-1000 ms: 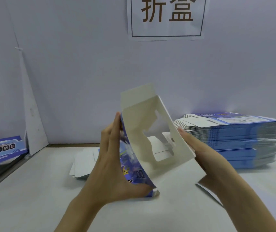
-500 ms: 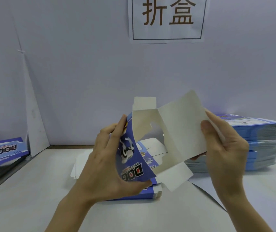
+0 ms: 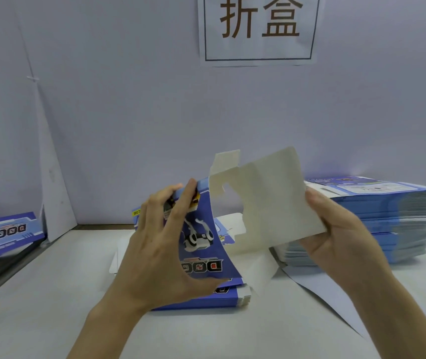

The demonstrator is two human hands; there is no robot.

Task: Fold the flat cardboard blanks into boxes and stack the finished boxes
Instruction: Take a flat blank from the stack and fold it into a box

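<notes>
Head view, left grip [image 3: 160,250] clasping blue-faced cardboard blank [image 3: 201,229], right grip [image 3: 341,237] pinching white panel [image 3: 271,198], spread wider than before

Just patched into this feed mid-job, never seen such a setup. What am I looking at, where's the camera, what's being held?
No machine here: a person works bare-handed, filmed by one camera on their head, looking forward and down. The left hand grips the blue printed side of a half-opened cardboard blank; the right hand pinches its white inner panel. On the table lie a small pile of blanks under the hands and a tall stack of flat blanks at right. A paper sign hangs on the wall.
</notes>
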